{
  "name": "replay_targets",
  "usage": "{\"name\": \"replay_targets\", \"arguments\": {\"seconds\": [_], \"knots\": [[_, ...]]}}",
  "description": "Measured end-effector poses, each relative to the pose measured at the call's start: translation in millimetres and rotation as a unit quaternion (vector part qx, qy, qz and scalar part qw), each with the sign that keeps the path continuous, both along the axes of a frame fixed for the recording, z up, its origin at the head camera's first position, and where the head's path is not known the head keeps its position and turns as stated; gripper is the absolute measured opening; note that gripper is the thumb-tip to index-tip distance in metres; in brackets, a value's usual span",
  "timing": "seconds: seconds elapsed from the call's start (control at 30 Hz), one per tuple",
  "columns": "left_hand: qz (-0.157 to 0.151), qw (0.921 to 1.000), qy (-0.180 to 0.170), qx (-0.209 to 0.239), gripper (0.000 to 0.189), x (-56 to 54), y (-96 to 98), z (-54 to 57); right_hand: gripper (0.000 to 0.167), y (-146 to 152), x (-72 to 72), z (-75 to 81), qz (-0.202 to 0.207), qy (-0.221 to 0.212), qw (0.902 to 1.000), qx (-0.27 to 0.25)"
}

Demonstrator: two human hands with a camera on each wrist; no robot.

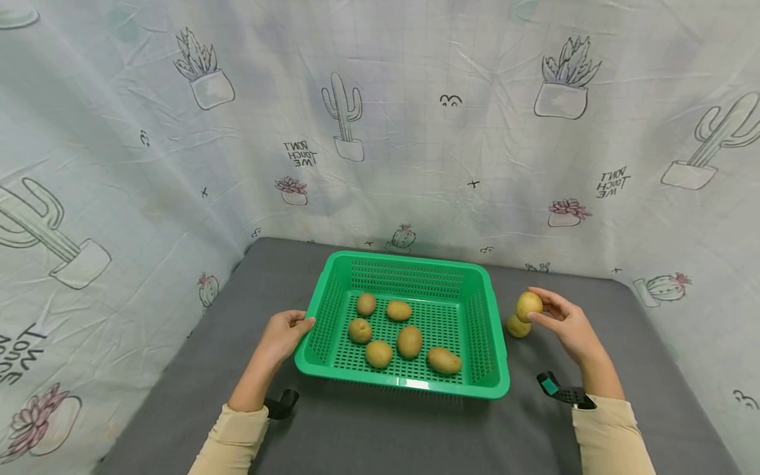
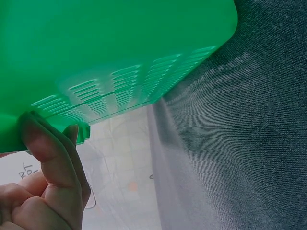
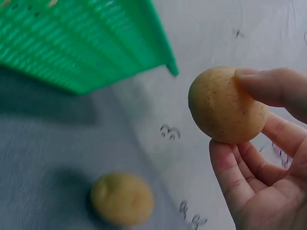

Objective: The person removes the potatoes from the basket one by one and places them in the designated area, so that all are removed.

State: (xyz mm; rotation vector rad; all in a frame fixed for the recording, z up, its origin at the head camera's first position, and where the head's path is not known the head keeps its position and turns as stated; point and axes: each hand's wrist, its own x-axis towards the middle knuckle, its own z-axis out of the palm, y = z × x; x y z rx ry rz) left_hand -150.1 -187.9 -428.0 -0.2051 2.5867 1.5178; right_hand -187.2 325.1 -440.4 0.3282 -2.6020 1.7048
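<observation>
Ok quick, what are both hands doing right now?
Left hand: closed, holding the basket by its rim.
Right hand: closed, holding a potato.

Head: your held potato partly hides the table potato, right of centre | Left wrist: basket cut off — upper left | Right wrist: your right hand cut off, lower right; table potato blurred — bottom

Pale wrinkled fabric backdrop, printed potted cacti and succulents, mirrored lettering, dark grey tabletop
</observation>
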Motion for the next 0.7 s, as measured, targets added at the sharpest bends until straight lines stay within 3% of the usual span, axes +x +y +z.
{"name": "replay_targets", "arguments": {"seconds": [0.37, 0.57, 0.7], "knots": [[0.003, 1.0000, 0.002, 0.005, 0.045, 0.8, 0.2, -1.2, 0.056, 20.2, 15.6, -22.1, -0.040, -0.027, 0.9973, 0.055], [0.006, 0.9999, 0.008, 0.003, 0.042, 1.5, 1.3, -1.6, 0.064, 30.4, 20.1, -31.8, -0.070, -0.050, 0.9873, 0.133], [0.006, 0.9999, 0.007, 0.005, 0.043, 1.6, 1.8, -1.1, 0.065, 35.5, 21.6, -40.3, -0.079, -0.054, 0.9844, 0.148]]}}
